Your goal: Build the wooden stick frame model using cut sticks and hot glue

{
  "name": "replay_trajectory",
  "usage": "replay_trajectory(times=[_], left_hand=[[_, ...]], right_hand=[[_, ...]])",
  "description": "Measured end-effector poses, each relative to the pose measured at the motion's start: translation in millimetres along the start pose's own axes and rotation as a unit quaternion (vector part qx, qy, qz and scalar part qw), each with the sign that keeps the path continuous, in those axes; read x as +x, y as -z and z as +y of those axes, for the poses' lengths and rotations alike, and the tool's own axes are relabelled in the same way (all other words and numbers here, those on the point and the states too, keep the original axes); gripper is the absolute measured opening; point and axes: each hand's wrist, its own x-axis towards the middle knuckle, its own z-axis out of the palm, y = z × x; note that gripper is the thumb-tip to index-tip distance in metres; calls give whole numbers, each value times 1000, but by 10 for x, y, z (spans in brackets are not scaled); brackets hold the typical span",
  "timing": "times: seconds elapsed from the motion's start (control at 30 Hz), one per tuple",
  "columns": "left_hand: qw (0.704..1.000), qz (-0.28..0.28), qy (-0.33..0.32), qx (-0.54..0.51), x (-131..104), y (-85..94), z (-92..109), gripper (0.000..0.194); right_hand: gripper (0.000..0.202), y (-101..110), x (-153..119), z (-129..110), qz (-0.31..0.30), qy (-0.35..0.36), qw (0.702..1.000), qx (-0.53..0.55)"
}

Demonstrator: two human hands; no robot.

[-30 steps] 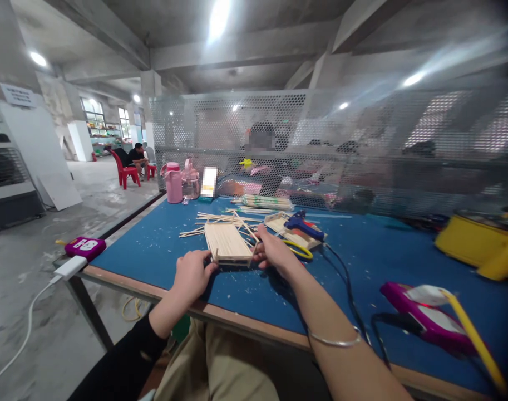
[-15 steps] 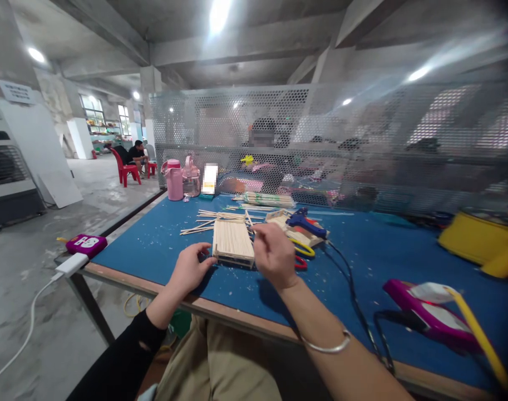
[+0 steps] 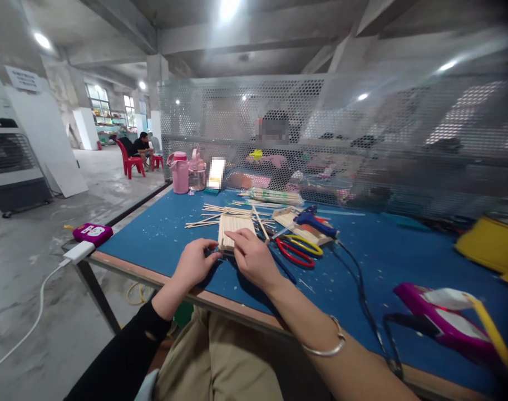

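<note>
A small flat box of pale wooden sticks (image 3: 232, 221), its top a row of sticks laid side by side, rests on the blue table in front of me. My left hand (image 3: 196, 260) holds its front left corner between bent fingers and thumb. Over the front of the box lies my right hand (image 3: 254, 257), index finger reaching across the top toward that same corner, the other fingers curled at the right side. It covers much of the front edge. Loose sticks (image 3: 210, 216) lie behind the box. Red-handled scissors (image 3: 296, 257) and a yellow handle loop (image 3: 306, 245) are right of my right hand.
A blue glue gun (image 3: 316, 221) lies on a stick tray (image 3: 285, 216), its black cable running to a purple power strip (image 3: 445, 317). Behind are bundled sticks (image 3: 276, 195), a pink jug (image 3: 179, 174) and a perforated metal screen (image 3: 220, 117), with a person beyond it.
My right hand has moved left and forward from beside the box onto its front top, uncovering the red scissors handle. My left hand stays at the corner. The view has shifted slightly.
</note>
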Motion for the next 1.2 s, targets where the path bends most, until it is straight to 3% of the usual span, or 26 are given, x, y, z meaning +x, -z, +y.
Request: replay_trajectory(times=[0.27, 0.53, 1.2], left_hand=[[1000, -17, 21, 12, 13, -24, 23, 20], [999, -36, 31, 23, 13, -2, 50, 21], [999, -35, 9, 33, 0, 11, 51, 22]], right_hand=[[25, -55, 131, 1, 34, -84, 993, 78], [16, -75, 184, -39, 7, -114, 990, 85], [16, -79, 191, 7, -27, -103, 991, 86]])
